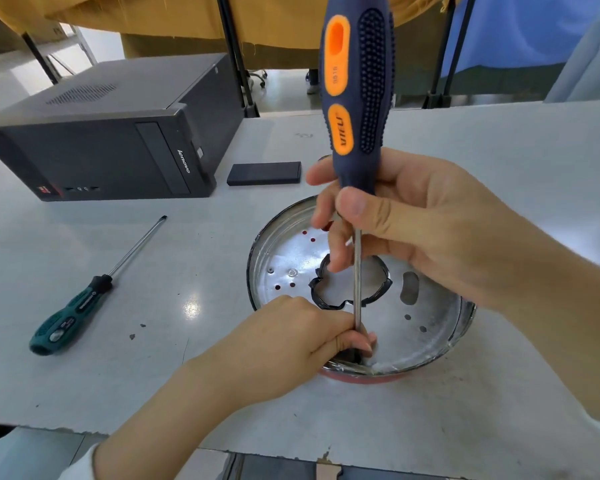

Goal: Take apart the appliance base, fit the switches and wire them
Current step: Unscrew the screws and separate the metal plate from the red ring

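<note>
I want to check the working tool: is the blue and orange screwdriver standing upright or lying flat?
Upright. The blue and orange screwdriver points handle up, its shaft running down into the metal appliance base, gripped by the right hand.

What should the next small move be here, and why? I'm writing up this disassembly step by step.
Probably turn the screwdriver to work the fastener at its tip. The right hand grips the lower handle, the shaft stands nearly upright, and the left hand pinches the shaft just above the tip at the near rim of the metal base. The tip itself is hidden.
</note>
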`<act>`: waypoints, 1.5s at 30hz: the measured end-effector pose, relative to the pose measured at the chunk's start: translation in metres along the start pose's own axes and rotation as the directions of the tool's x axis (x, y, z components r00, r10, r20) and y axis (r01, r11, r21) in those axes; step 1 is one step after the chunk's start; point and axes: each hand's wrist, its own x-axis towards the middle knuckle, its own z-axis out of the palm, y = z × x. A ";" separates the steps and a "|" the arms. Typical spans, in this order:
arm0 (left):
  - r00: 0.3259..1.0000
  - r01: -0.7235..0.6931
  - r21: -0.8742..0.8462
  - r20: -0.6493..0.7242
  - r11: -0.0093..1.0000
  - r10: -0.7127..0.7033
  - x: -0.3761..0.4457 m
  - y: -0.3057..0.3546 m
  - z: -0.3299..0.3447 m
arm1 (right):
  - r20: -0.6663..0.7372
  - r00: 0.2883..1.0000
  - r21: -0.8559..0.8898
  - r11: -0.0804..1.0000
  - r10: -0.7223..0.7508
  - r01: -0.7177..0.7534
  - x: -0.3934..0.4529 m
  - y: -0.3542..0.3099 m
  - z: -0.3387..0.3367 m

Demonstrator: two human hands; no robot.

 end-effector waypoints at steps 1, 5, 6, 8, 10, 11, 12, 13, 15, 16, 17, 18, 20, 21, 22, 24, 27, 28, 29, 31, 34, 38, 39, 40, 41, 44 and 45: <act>1.000 0.007 -0.004 0.009 1.000 -0.007 0.000 0.000 0.000 | 0.104 0.994 0.057 0.998 0.010 -0.017 0.003 -0.002 -0.005; 1.000 0.016 -0.012 0.021 1.000 -0.016 0.000 0.002 -0.001 | 0.275 0.961 0.132 0.990 0.018 -0.056 0.012 -0.007 -0.013; 1.000 0.014 -0.008 0.016 1.000 -0.014 0.000 0.002 0.000 | 0.272 0.962 0.141 0.988 0.023 -0.063 0.013 -0.006 -0.014; 1.000 0.015 0.004 0.006 1.000 -0.015 -0.001 0.002 0.001 | 0.241 0.970 0.152 0.986 0.030 -0.069 0.012 -0.006 -0.013; 1.000 0.023 -0.005 0.006 1.000 -0.023 -0.001 0.001 0.001 | 0.168 0.985 0.155 0.986 0.030 -0.057 0.007 -0.006 -0.009; 1.000 0.025 -0.018 0.006 1.000 -0.024 -0.001 0.001 0.001 | 0.103 0.994 0.147 0.988 0.026 -0.041 0.004 -0.006 -0.006; 1.000 0.027 -0.035 0.006 0.999 -0.026 -0.001 0.001 0.001 | 0.021 1.000 0.128 0.992 0.016 -0.018 0.000 -0.005 -0.003; 1.000 0.029 -0.048 0.010 0.998 -0.029 -0.001 0.002 0.001 | -0.074 0.997 0.093 0.996 -0.005 0.012 -0.004 -0.004 0.001; 0.999 0.035 -0.056 0.019 0.998 -0.034 -0.001 0.003 0.001 | -0.249 0.965 -0.005 0.996 -0.082 0.084 -0.012 -0.001 0.011; 0.999 0.039 -0.057 0.019 0.998 -0.038 -0.001 0.003 0.001 | -0.305 0.944 -0.050 0.992 -0.123 0.113 -0.014 0.000 0.017; 0.999 0.042 -0.056 0.016 0.998 -0.041 -0.001 0.003 0.001 | -0.335 0.929 -0.086 0.987 -0.156 0.135 -0.015 0.001 0.021; 0.999 0.043 -0.051 0.011 0.998 -0.043 -0.001 0.002 0.001 | -0.335 0.925 -0.109 0.983 -0.176 0.148 -0.015 0.001 0.023; 0.999 0.044 -0.036 0.007 0.998 -0.044 -0.002 0.002 0.001 | -0.247 0.955 -0.086 0.985 -0.164 0.147 -0.011 0.001 0.021; 0.999 0.043 -0.030 0.008 0.999 -0.043 -0.002 0.002 0.000 | -0.173 0.975 -0.043 0.990 -0.137 0.131 -0.007 0.001 0.017; 0.999 0.039 -0.028 0.005 0.999 -0.039 -0.002 0.002 0.000 | -0.087 0.991 0.012 0.994 -0.105 0.107 -0.004 0.001 0.010; 1.000 0.030 -0.035 -0.005 0.999 -0.030 -0.002 0.002 -0.001 | 0.099 0.994 0.124 0.991 -0.054 0.042 0.001 0.001 -0.002; 0.999 0.032 -0.028 -0.007 0.999 -0.032 -0.001 0.001 -0.001 | 0.256 0.966 0.236 0.971 -0.032 -0.030 0.004 0.000 -0.013; 0.999 0.036 -0.029 -0.006 0.999 -0.036 -0.001 0.001 0.000 | 0.265 0.964 0.245 0.969 -0.024 -0.043 0.005 0.000 -0.014; 0.999 0.042 -0.029 0.002 0.999 -0.042 -0.001 0.001 0.000 | 0.257 0.966 0.243 0.969 -0.017 -0.047 0.005 0.000 -0.015; 0.998 0.057 -0.026 0.030 0.998 -0.056 -0.002 0.002 0.000 | 0.209 0.978 0.236 0.971 -0.006 -0.044 0.005 0.001 -0.011; 0.996 0.075 -0.049 0.050 0.996 -0.072 -0.002 0.002 -0.001 | 0.088 0.996 0.190 0.982 -0.009 -0.008 0.002 -0.001 0.000; 0.995 0.088 -0.075 0.056 0.993 -0.084 -0.002 0.003 0.000 | -0.204 0.974 0.023 0.995 -0.095 0.102 -0.007 -0.002 0.020; 0.995 0.088 -0.083 0.052 0.993 -0.084 -0.002 0.003 0.000 | -0.272 0.953 -0.018 0.991 -0.133 0.133 -0.008 -0.001 0.024; 0.995 0.086 -0.087 0.047 0.992 -0.082 -0.002 0.003 0.000 | -0.315 0.935 -0.050 0.987 -0.162 0.154 -0.009 0.000 0.027; 0.996 0.084 -0.089 0.046 0.992 -0.081 -0.002 0.003 0.000 | -0.331 0.927 -0.067 0.984 -0.178 0.165 -0.009 0.001 0.029; 0.996 0.081 -0.055 0.051 0.995 -0.078 -0.001 0.003 -0.001 | -0.167 0.980 -0.010 0.994 -0.111 0.110 -0.004 0.003 0.017; 0.996 0.073 -0.048 0.045 0.996 -0.071 -0.001 0.002 -0.001 | -0.058 0.996 0.027 0.997 -0.070 0.072 -0.002 0.002 0.010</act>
